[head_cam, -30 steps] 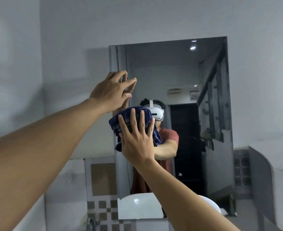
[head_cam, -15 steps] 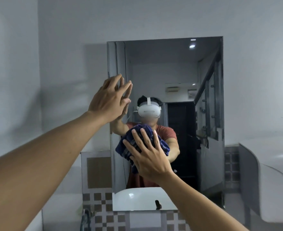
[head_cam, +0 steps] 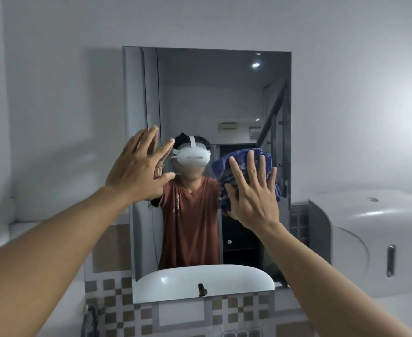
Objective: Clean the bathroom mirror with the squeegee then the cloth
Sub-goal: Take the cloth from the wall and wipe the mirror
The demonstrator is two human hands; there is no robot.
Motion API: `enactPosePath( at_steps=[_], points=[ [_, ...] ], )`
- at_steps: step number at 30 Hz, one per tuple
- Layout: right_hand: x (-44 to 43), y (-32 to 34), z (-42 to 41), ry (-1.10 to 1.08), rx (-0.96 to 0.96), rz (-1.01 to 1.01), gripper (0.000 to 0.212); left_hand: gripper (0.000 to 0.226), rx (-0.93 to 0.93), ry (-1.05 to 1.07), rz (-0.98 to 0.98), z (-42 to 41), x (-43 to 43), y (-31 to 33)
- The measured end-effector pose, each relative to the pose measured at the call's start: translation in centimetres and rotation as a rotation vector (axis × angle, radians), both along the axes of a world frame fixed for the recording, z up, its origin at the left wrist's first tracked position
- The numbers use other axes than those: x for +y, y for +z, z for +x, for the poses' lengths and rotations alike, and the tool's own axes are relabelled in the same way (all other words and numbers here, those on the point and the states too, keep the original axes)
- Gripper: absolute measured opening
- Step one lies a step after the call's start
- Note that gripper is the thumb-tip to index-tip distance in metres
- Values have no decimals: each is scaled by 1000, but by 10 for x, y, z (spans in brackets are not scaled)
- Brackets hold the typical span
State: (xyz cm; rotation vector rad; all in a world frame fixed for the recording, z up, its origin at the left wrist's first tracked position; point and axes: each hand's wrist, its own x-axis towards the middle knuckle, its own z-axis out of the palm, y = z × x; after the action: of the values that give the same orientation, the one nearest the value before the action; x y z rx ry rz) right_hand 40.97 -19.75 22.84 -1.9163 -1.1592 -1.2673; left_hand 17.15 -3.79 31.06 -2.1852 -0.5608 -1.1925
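- The right hand [head_cam: 253,198] lay flat and open, pressing the blue cloth [head_cam: 246,164] near the mirror's [head_cam: 224,93] right edge to wipe it.
- The left hand [head_cam: 137,171] was open and empty by the left edge, likely for balance.

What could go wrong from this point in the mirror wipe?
1. The right hand presses the blue cloth with a flat, open palm rather than a grip, so the cloth could slip and drop toward the sink.
2. The bare left hand is spread at the mirror; if it touches the glass, it may leave fingerprints.
3. The cloth sits near the right edge, so the upper glass may go unwiped.
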Motion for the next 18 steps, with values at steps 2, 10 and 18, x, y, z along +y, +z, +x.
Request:
enactPosePath(
  at_steps=[2, 10, 18],
  points=[
    [-6, -3, 10, -12, 76, 67, 66, 90, -3, -5, -9, -1, 0, 0],
    [-16, -61, 23, 22, 279, 168, 64, 86, -9, 5, 27, -4, -5, 4],
    [11, -94, -7, 42, 260, 172, 63, 77, -31, -7, 54, -20, 2, 4]
  ],
)
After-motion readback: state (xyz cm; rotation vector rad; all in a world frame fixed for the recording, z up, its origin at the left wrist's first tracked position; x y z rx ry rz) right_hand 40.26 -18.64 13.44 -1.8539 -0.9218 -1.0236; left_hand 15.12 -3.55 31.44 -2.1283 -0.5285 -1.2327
